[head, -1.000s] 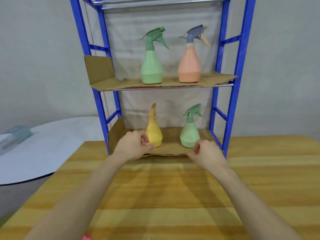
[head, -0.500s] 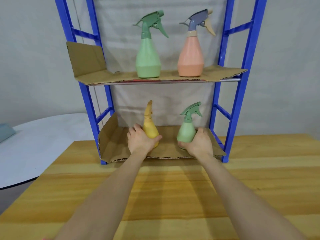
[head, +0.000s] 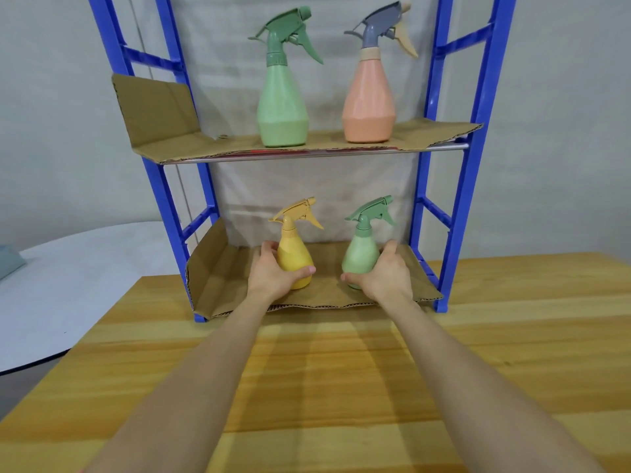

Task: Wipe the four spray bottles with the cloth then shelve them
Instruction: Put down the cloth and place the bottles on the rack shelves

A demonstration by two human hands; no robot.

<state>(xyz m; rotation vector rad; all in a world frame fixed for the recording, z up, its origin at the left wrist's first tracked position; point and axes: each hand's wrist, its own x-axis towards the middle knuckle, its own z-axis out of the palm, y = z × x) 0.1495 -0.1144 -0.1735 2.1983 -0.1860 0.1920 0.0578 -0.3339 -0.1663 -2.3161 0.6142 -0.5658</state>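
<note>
entry: blue rack (head: 454, 233), two shelves lined with cardboard, standing on the wooden table (head: 341, 370).

contents
- yellow bottle (head: 293, 257): upright on the rack's lower shelf, left of centre. my left hand (head: 269, 278) grasps it, fingers and thumb curled round its belly.
- small green bottle (head: 360, 257): upright on the same lower shelf, toward the rack's right posts. my right hand (head: 386, 278) is wrapped round its lower body.
- large green bottle (head: 281, 107) and peach bottle (head: 368, 104): upright on the rack's upper shelf, side by side, apart, untouched.
- cloth: not in view anywhere about the rack.

hazards, as i judge them
- the trigger heads of the two lower bottles stand below the rack's upper rail. if i lift steeply while drawing them out, they could strike it and rock the pair above.
- the lower cardboard liner (head: 218, 271) looks loose, with a wavy front edge. dragging a base instead of lifting could pull it out of the rack or trip the bottle.
- both grips sit low on smooth, tapering bodies, so a bottle could twist or slide in my palm.
- both hands are full and no cloth is at hand. one bottle must go down in front of the rack first, and a hasty set-down could topple it.
</note>
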